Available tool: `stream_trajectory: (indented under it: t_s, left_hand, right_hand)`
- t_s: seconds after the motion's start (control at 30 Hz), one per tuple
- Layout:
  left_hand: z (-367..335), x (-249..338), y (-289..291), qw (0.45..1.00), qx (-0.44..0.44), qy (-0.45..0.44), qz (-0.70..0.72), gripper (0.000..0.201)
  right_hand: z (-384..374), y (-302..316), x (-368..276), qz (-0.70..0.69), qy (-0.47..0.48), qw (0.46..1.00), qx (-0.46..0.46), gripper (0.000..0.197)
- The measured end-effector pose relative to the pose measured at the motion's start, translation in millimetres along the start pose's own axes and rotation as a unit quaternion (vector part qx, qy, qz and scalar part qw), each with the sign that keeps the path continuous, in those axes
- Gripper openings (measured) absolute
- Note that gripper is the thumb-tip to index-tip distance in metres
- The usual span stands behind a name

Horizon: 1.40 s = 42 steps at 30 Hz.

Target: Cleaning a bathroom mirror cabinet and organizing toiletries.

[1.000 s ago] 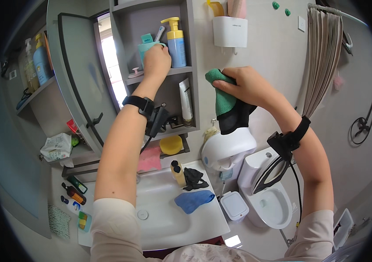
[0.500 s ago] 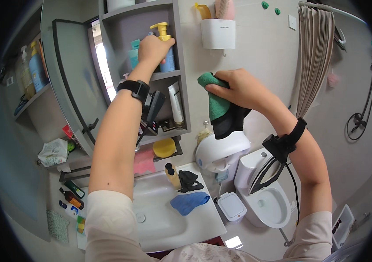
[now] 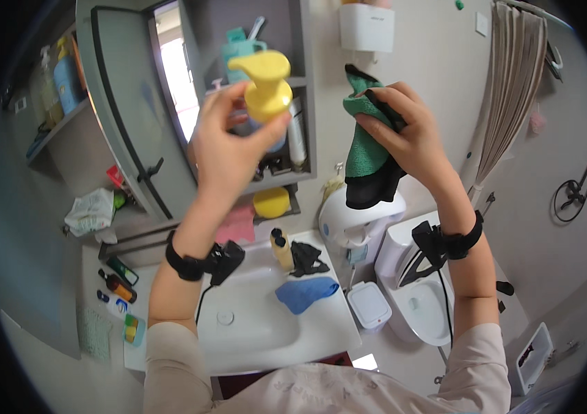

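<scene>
Soft light, blurred yellow pump (image 3: 268,90), dark edges

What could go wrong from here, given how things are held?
The left hand grips the yellow-topped pump bottle near its collar, so it might slip and fall toward the sink. The right hand holds a green and black cloth, so it may be slow to help steady it.

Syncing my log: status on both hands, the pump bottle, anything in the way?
Left hand: grip on bottle. Right hand: grip on cloth. Bottle: held up, cabinet behind. Nothing seen between bottle and cloth.
</scene>
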<state>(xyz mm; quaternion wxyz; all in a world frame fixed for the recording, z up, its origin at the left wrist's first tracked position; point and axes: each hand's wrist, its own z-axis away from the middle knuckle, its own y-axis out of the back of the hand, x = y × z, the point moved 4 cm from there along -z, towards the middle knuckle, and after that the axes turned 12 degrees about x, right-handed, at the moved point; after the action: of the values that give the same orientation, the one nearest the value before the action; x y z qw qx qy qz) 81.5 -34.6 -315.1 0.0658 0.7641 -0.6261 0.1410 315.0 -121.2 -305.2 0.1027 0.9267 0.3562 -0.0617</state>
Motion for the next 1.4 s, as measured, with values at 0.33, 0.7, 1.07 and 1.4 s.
stream_trajectory:
  t_s: [0.33,0.7,1.07,1.4]
  left_hand:
    - [127.3,-32.1,43.2,0.958,0.004,0.229,0.171,0.053]
    - [162.5,-14.1,54.0,0.849,-0.137,0.363,0.358,0.06]
    - [169.3,-3.0,53.0,0.821,-0.236,0.362,0.375,0.057]
    - [163.2,16.6,55.8,0.972,-0.216,0.073,0.046,0.061]
  right_hand:
    - [94.1,-88.2,-85.8,0.119,0.224,0.967,-0.002,0.035]
    - [130.6,-76.6,-64.9,-0.125,0.087,0.988,0.002,0.046]
    - [139.7,-66.3,-64.7,-0.144,-0.009,0.989,-0.035,0.036]
    - [137.6,-72.2,-57.5,-0.023,0.016,0.988,-0.152,0.045]
